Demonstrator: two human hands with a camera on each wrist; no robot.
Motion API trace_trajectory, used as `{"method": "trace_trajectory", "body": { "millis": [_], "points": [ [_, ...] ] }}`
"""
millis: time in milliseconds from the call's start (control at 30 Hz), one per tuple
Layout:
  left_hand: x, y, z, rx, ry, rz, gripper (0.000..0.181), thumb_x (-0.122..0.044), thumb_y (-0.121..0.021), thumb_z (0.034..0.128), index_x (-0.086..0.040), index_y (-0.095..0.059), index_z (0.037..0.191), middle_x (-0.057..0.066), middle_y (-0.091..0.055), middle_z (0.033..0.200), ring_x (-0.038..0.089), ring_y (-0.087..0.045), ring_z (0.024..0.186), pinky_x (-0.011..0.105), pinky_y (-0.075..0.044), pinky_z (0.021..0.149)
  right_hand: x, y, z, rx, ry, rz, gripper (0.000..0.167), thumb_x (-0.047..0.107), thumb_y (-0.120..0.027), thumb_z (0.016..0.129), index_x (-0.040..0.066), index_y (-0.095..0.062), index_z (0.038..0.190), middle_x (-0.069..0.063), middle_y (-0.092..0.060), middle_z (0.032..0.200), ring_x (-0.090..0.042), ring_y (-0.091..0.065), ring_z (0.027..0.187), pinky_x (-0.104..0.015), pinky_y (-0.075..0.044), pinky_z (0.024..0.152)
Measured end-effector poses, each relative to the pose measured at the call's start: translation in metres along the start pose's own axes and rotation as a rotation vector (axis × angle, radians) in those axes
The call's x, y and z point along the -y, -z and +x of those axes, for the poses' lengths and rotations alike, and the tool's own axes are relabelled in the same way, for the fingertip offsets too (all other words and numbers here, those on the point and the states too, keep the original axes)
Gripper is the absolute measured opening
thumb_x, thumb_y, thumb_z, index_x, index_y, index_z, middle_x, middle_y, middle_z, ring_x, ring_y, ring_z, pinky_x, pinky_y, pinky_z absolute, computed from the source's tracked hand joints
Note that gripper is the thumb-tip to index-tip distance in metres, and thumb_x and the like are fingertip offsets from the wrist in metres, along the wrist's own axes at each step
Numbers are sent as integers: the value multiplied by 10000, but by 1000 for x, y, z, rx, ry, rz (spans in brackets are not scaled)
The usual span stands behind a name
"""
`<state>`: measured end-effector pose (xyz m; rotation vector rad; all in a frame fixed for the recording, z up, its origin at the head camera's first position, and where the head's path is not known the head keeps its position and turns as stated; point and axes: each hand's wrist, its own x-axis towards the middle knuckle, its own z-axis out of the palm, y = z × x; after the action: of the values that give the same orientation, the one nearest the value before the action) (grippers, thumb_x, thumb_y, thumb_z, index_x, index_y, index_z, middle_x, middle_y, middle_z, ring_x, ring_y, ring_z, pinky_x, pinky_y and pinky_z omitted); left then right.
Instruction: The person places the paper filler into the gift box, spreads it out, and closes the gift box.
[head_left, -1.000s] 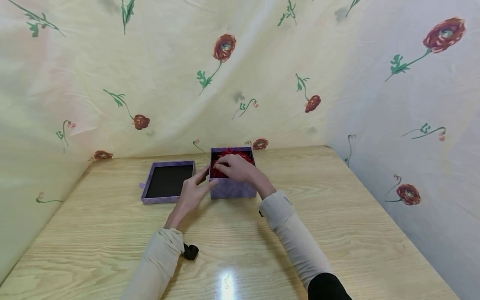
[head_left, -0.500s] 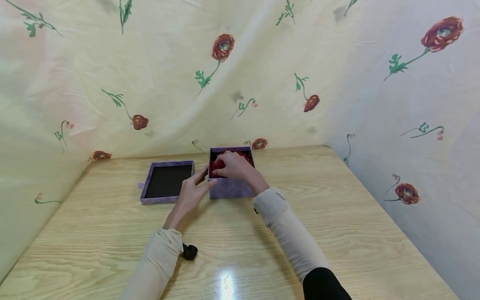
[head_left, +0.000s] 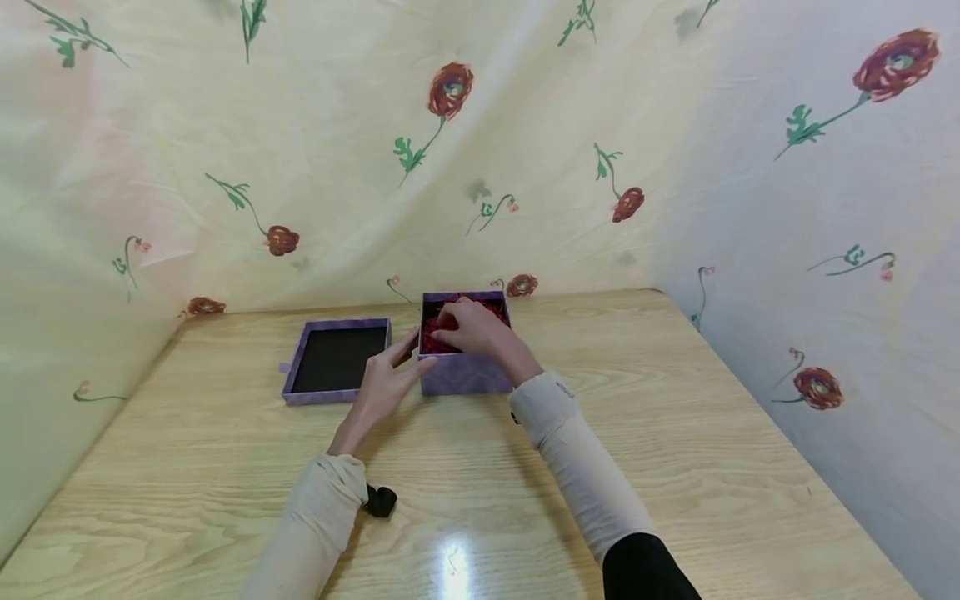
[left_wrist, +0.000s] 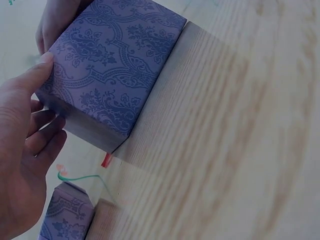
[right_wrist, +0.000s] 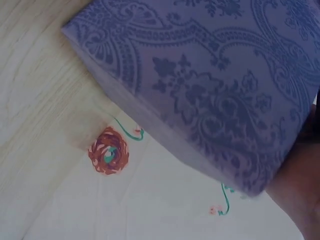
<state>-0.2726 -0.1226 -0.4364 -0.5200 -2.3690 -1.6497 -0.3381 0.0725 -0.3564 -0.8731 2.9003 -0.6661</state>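
A purple patterned box (head_left: 465, 375) stands without its lid near the back of the table, with red shredded filling (head_left: 441, 343) inside. My left hand (head_left: 384, 385) steadies its left front corner, thumb toward the front face and fingers along the left side; the left wrist view shows the thumb on the box (left_wrist: 115, 60). Over the opening, my right hand (head_left: 476, 327) reaches down into the filling with bent fingers. Whether its fingertips pinch any strands cannot be made out. In the right wrist view the box wall (right_wrist: 215, 90) hides most of that hand.
The box's lid (head_left: 337, 358) lies to the left with its black inside facing up and a small tab on its left edge. Behind the wooden table (head_left: 675, 467) hangs a flowered cloth (head_left: 360, 150). A red strip (left_wrist: 106, 160) pokes out near the box.
My right hand has dipped slightly deeper into the box, its fingers shifting in the red filling. My left hand, the box and the lid stay in place.
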Motion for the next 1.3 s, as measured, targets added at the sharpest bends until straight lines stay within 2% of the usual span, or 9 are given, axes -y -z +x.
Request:
{"method": "trace_trajectory", "body": {
  "millis": [167, 300, 567, 800, 933, 1300],
  "points": [
    [1, 1, 1, -10, -14, 3, 650, -263, -732, 997, -79, -471, 1564, 170, -520, 1509, 337, -540, 1352, 480, -473, 1067, -3, 7, -6, -127, -24, 12, 370, 321, -646, 1045, 40, -686, 1282, -188, -604, 1338, -367, -564, 1232, -499, -468, 1045],
    [1, -1, 2, -2, -14, -12, 647, -264, -725, 1002, -83, -467, 1567, 157, -518, 1515, 315, -530, 1365, 466, -469, 1074, -9, 10, -12, -174, -59, 8, 428, 332, -647, 1040, 18, -661, 1330, -217, -595, 1337, -384, -575, 1212, -505, -472, 1041],
    [5, -5, 5, 2, -29, -20, 648, -249, -733, 995, -55, -473, 1556, 188, -533, 1493, 345, -544, 1346, 482, -479, 1059, -18, 7, -15, -108, -91, 15, 523, 329, -631, 1046, -29, -569, 1423, -246, -519, 1463, -422, -517, 1326, -539, -423, 1105],
    [4, -4, 5, -8, 3, -14, 647, -263, -725, 998, -100, -469, 1569, 133, -532, 1507, 316, -541, 1353, 469, -492, 1048, -16, 8, -8, -35, -64, 10, 546, 300, -631, 1050, -69, -533, 1440, -279, -555, 1414, -415, -522, 1323, -538, -427, 1101],
    [4, -6, 6, -7, 9, -10, 640, -256, -724, 999, -105, -473, 1568, 120, -529, 1512, 305, -541, 1355, 457, -493, 1051, -16, 8, -10, 4, -76, 3, 551, 298, -620, 1055, -70, -525, 1454, -290, -551, 1416, -422, -523, 1321, -541, -429, 1097],
    [2, -4, 6, -26, 4, -7, 635, -259, -734, 994, -107, -488, 1560, 125, -532, 1507, 300, -552, 1345, 451, -495, 1047, -9, 8, -8, -33, -64, -3, 558, 307, -623, 1053, -56, -517, 1464, -290, -527, 1442, -441, -503, 1338, -570, -415, 1102]
  ]
}}
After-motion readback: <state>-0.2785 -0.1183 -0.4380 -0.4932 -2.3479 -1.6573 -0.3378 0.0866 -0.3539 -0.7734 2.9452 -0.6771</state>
